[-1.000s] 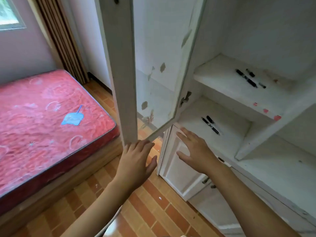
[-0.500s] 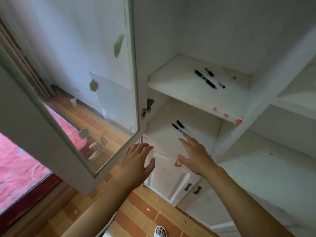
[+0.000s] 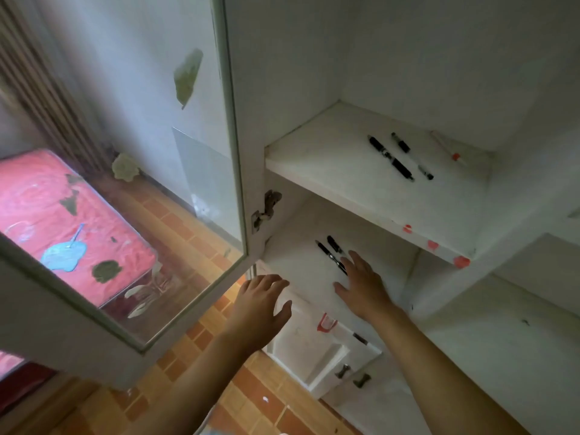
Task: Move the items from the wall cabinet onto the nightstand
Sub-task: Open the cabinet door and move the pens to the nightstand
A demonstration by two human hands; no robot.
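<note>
The white wall cabinet stands open, its glass door (image 3: 131, 215) swung out to the left. On the upper shelf (image 3: 329, 171) lie two black pens (image 3: 390, 158) and a pale pen with a red tip (image 3: 448, 149). Two more black pens (image 3: 329, 251) lie on the lower shelf (image 3: 301, 265). My right hand (image 3: 361, 284) reaches over the lower shelf with fingers spread, its fingertips just at the near ends of those pens, holding nothing. My left hand (image 3: 260, 306) hovers open below the door's lower corner, empty.
A bed with a red mattress (image 3: 62, 221) and a blue fan-shaped thing (image 3: 62, 252) shows through the glass at left. Below the shelves are white cupboard doors with metal handles (image 3: 351, 373). The floor is orange tile (image 3: 251, 400). Striped curtain at far left.
The view has swung right and closer to the cabinet. My right hand has advanced over the lower shelf up to the pens. My left hand stays open below the door.
</note>
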